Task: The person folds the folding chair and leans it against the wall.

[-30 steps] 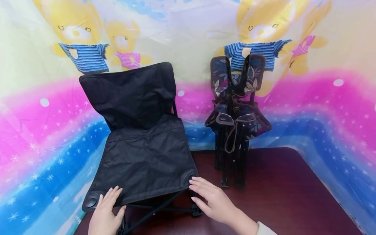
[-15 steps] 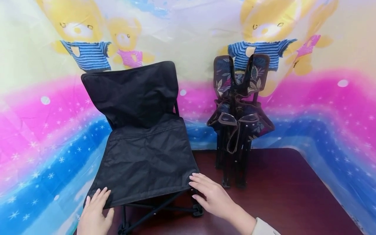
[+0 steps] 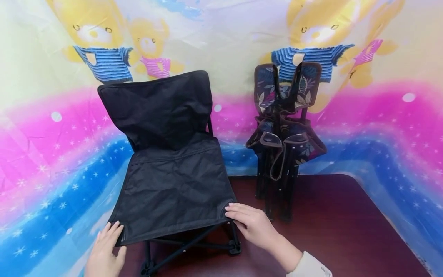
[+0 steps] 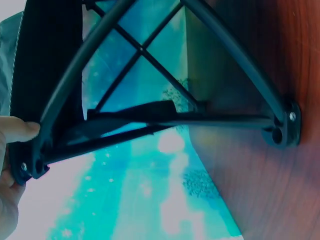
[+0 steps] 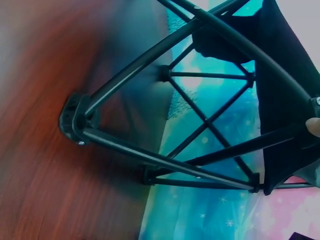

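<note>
A black folding chair [image 3: 176, 184] stands unfolded on the table, its fabric seat stretched out and its backrest upright. My left hand [image 3: 105, 250] grips the seat's front left corner, fingers on top. In the left wrist view its thumb [image 4: 19, 129] presses the corner joint from the underside. My right hand [image 3: 257, 227] holds the front right corner, with fingertips on the fabric. Only the tip of its thumb [image 5: 313, 126] shows in the right wrist view, against the joint under the seat. Crossed black tubes [image 5: 207, 122] form the chair's legs.
A folded chair with leaf-patterned fabric [image 3: 304, 92] stands upright at the back right, apart from the black one. Both are on a dark red-brown table [image 3: 339, 223] with a rounded far corner. A cloth backdrop [image 3: 398, 127] with printed bears hangs close behind and around it.
My left hand has moved left and onto the seat's front left corner. The right hand has settled closer on its corner. The view has shifted slightly; both chairs stay put.
</note>
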`<action>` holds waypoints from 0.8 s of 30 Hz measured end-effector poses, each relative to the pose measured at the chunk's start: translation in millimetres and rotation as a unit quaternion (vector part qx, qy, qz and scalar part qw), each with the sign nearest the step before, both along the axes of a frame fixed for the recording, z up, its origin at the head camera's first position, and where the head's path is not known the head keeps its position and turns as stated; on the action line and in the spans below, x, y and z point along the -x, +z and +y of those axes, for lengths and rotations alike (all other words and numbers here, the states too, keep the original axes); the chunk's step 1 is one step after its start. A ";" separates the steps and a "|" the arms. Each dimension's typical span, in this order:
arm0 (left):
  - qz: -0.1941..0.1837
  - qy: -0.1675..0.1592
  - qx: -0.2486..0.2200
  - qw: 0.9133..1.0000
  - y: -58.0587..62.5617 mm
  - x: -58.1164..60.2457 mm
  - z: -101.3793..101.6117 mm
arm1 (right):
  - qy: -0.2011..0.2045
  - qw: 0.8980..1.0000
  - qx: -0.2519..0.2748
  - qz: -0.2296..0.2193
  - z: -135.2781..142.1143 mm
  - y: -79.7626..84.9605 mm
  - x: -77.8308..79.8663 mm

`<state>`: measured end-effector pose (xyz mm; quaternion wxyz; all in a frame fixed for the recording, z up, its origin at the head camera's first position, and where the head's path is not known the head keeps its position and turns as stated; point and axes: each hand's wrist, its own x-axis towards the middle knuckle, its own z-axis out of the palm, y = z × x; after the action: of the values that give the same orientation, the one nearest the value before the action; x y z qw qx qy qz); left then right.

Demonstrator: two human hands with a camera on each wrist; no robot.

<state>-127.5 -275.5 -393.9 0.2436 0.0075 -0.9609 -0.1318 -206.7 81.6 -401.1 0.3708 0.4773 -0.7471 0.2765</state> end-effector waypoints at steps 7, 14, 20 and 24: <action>0.039 -0.025 -0.003 0.999 -8.1 -1.8 -9.7 | 0.006 1.000 -0.004 0.006 2.3 -2.4 5.3; 0.148 -0.047 0.012 0.988 -17.2 -1.2 -16.5 | -0.015 1.000 -0.021 -0.013 4.3 -6.8 7.3; 0.214 -0.087 0.010 0.973 -22.8 2.3 -24.6 | -0.016 0.999 0.007 0.036 4.6 -7.1 10.4; 0.251 -0.114 -0.003 0.961 -27.5 4.7 -28.9 | -0.007 0.997 0.019 0.073 4.8 -5.9 13.7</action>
<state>-132.2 -304.4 -421.4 0.4604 -0.1345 -0.8628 -0.1597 -220.4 86.4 -407.0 0.4352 0.4834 -0.7163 0.2526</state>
